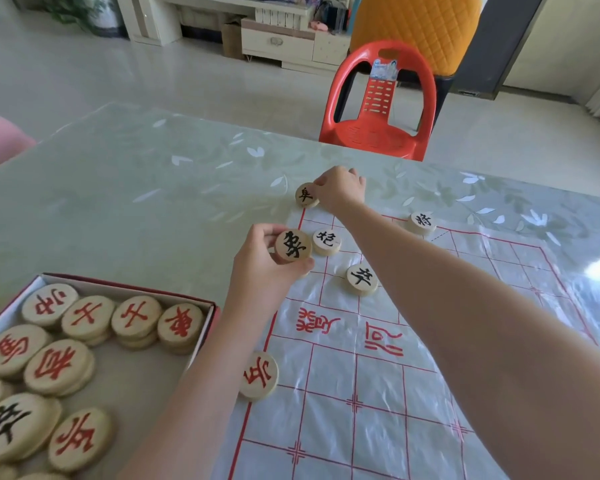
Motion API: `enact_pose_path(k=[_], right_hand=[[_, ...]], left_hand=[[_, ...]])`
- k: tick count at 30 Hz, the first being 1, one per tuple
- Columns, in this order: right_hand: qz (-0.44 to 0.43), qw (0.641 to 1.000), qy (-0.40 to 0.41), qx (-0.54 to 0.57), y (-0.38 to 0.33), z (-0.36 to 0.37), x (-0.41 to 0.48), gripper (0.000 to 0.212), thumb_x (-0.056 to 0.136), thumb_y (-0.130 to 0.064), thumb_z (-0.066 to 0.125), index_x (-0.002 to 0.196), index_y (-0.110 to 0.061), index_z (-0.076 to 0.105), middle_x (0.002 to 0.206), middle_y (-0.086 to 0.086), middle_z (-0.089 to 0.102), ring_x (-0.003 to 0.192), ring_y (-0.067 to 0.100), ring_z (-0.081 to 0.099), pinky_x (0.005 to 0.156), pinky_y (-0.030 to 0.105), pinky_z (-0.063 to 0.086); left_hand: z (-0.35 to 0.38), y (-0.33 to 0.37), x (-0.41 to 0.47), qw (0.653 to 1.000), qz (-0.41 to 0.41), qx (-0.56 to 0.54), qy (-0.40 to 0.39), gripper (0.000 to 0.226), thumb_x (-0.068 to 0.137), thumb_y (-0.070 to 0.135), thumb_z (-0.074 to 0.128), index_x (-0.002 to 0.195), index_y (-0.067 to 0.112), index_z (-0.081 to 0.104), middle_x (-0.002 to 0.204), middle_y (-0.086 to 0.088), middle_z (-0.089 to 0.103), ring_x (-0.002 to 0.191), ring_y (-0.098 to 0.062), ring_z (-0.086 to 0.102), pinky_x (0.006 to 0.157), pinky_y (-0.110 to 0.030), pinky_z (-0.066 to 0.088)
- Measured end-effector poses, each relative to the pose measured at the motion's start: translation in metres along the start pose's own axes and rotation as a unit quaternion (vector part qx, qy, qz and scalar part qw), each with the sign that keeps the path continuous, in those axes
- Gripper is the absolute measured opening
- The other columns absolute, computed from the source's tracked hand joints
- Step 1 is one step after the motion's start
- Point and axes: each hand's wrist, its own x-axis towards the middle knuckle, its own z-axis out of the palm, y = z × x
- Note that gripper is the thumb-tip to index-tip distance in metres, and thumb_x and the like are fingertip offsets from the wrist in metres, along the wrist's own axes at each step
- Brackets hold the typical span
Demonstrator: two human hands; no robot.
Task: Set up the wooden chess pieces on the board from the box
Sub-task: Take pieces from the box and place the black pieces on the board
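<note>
A black-marked piece (292, 246) is clasped in the left grip (264, 271) at frame centre over the left edge of the board (378, 427), a second piece (306, 195) is pinched by the right grip (342, 188) at its upper corner, and the box (129, 375) is set lower left.

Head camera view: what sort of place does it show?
Most likely a home living room: a low white cabinet with drawers at the back, a red plastic chair at the table with a leaf-patterned cover, and a glossy pale floor.
</note>
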Motion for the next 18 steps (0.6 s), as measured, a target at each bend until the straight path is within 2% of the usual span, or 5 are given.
enact_pose_path(k=[7, 11, 13, 15, 18], right_hand=[[-0.04, 0.997, 0.054, -0.027, 0.006, 0.017, -0.006, 0.023, 0.09, -0.03, 0.056, 0.107, -0.018, 0.066, 0.112, 0.006, 0.063, 0.116, 0.027, 0.036, 0.091, 0.032, 0.028], [-0.051, 0.992, 0.096, 0.064, 0.005, 0.002, -0.022, 0.025, 0.091, -0.026, 0.05, 0.103, -0.015, 0.069, 0.105, 0.005, 0.066, 0.109, 0.027, 0.04, 0.086, 0.032, 0.028], [-0.049, 0.982, 0.05, 0.173, 0.008, -0.015, -0.043, 0.03, 0.093, -0.03, 0.047, 0.096, -0.012, 0.07, 0.089, 0.004, 0.07, 0.099, 0.026, 0.048, 0.082, 0.034, 0.036], [-0.046, 0.964, -0.025, 0.26, 0.014, -0.037, -0.077, 0.037, 0.095, -0.036, 0.044, 0.09, -0.01, 0.069, 0.073, 0.0, 0.065, 0.072, 0.018, 0.053, 0.066, 0.03, 0.041], [-0.06, 0.968, -0.083, 0.227, 0.038, -0.057, -0.125, 0.027, 0.093, -0.032, 0.05, 0.085, -0.012, 0.067, 0.066, -0.005, 0.06, 0.054, 0.008, 0.048, 0.051, 0.017, 0.037]], left_hand=[[-0.001, -0.001, -0.001, 1.0, 0.012, 0.025, 0.002, 0.049, 0.065, 0.014, 0.081, 0.105, 0.025, 0.056, 0.093, 0.014, 0.064, 0.071, 0.004, 0.063, 0.057, -0.002, 0.044], [0.003, 0.004, -0.001, 0.998, 0.043, 0.047, -0.013, 0.048, 0.064, 0.014, 0.082, 0.105, 0.028, 0.06, 0.099, 0.01, 0.063, 0.065, 0.002, 0.065, 0.065, -0.011, 0.05], [0.008, 0.007, 0.0, 0.997, 0.056, 0.049, -0.015, 0.049, 0.063, 0.014, 0.082, 0.105, 0.03, 0.061, 0.105, 0.004, 0.061, 0.064, 0.001, 0.065, 0.069, -0.015, 0.051], [0.017, 0.011, 0.001, 0.998, 0.051, 0.036, -0.015, 0.049, 0.063, 0.014, 0.082, 0.101, 0.034, 0.06, 0.103, 0.003, 0.061, 0.067, -0.002, 0.066, 0.065, -0.009, 0.048], [0.043, 0.016, -0.001, 0.998, 0.05, 0.021, -0.024, 0.045, 0.061, 0.018, 0.083, 0.095, 0.037, 0.061, 0.09, 0.007, 0.063, 0.078, -0.012, 0.066, 0.069, -0.014, 0.048]])
